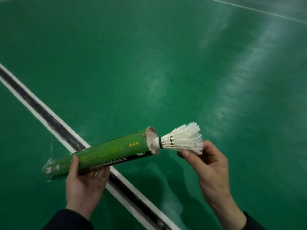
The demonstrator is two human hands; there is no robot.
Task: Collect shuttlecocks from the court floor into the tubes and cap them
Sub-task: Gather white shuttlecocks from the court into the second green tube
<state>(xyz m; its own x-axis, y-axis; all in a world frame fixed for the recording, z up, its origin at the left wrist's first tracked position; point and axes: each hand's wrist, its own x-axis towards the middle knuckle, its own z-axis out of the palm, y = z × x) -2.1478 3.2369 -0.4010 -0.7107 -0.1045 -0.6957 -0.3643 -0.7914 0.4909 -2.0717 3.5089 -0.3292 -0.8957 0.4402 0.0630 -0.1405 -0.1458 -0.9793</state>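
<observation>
Green, glossy court floor (149, 55) fills the whole view, streaked with pale reflections of light on the right. A worn white boundary line with a dark, scuffed centre strip (33, 103) crosses it diagonally from the left edge down toward the bottom middle, and a thinner white line (259, 9) cuts the top right corner.

Above the floor, a long green cardboard shuttlecock tube with yellow arrows and a black band of print (106, 153) is held nearly level, its open end tilted slightly upward and pointing right. The rim at that open end is frayed and torn. The far end at the left is blurred, so whether it is capped cannot be told.

The left hand (84, 185) grasps the tube from beneath near its left end, thumb laid over the top and fingers curled under. A dark sleeve (66, 220) covers that wrist; another dark cuff shows at the right wrist.

The right hand (209, 165) pinches the feather skirt of a white feathered shuttlecock with a white cork base and dark band (179, 140) between thumb and fingertips. The shuttlecock lies level, cork first, with the cork just at the mouth of the tube and the feathers outside it.
</observation>
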